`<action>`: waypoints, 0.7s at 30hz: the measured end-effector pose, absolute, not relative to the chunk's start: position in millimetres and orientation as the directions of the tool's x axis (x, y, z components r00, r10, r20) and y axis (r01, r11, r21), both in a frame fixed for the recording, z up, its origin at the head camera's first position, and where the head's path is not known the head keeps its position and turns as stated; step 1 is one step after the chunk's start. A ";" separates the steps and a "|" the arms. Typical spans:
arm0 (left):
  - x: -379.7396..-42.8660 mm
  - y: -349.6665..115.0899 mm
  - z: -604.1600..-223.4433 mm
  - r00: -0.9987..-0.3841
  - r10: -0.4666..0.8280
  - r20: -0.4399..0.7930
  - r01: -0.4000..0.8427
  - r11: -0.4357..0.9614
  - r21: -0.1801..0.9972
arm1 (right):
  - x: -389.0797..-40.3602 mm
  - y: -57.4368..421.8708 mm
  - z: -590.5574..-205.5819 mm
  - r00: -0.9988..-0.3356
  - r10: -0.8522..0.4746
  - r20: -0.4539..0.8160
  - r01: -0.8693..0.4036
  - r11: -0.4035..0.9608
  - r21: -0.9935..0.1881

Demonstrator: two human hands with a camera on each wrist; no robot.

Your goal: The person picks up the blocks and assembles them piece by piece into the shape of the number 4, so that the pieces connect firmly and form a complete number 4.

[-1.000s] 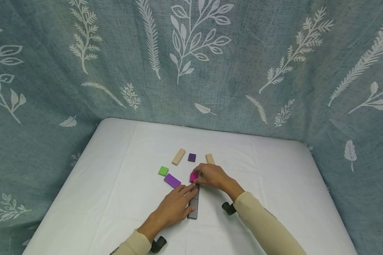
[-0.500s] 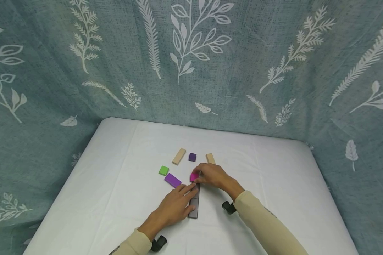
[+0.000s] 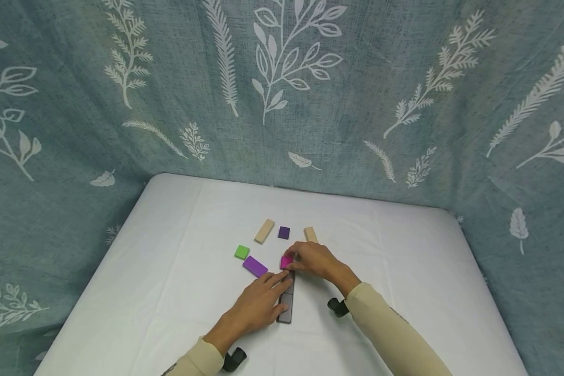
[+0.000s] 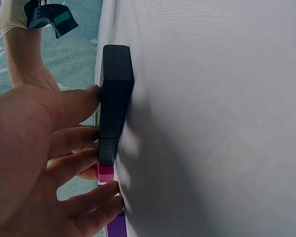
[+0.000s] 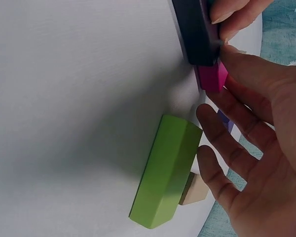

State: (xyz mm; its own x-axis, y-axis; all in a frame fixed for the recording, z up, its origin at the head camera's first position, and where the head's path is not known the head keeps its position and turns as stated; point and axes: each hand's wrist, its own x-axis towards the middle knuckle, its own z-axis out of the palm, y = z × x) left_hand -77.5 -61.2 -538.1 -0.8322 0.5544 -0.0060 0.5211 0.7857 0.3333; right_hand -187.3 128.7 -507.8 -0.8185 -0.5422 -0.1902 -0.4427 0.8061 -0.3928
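Observation:
Two dark grey blocks point(image 3: 285, 309) lie end to end in a line on the white table. My left hand point(image 3: 256, 303) rests over them, its fairly straight fingers and thumb touching their upper face. A magenta block point(image 3: 286, 262) sits at the far end of the line, up against the dark block point(image 5: 195, 37) in the right wrist view. My right hand point(image 3: 316, 259) pinches this magenta block between thumb and fingertips, covering part of it. Beside the left fingertips lies a purple block point(image 3: 255, 266). A long green block point(image 5: 165, 173) lies below the right hand's outer fingers in the right wrist view.
A small green block point(image 3: 242, 252) lies left of the purple one. Farther back are a tan block point(image 3: 264, 231), a dark purple square block point(image 3: 284, 233) and another tan block point(image 3: 310, 234), partly behind the right hand. A patterned curtain point(image 3: 282, 104) hangs behind the table.

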 end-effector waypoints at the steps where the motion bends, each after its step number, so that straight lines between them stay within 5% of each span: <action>1: -77.4 -61.2 -538.2 -0.833 0.553 -0.004 0.520 0.785 0.336 | -187.0 129.1 -507.9 -0.820 -0.540 -0.190 -0.440 0.807 -0.394; 21: -84.0 -64.1 -534.4 -0.848 0.531 -0.002 0.479 0.767 0.428 | -170.2 177.2 -508.7 -0.849 -0.521 -0.090 -0.477 0.828 -0.295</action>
State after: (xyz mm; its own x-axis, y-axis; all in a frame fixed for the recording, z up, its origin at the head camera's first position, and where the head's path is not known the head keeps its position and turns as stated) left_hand -84.0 -64.1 -534.4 -0.8475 0.5308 -0.0025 0.4789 0.7667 0.4275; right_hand -170.2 177.2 -508.7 -0.8491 -0.5206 -0.0897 -0.4766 0.8280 -0.2953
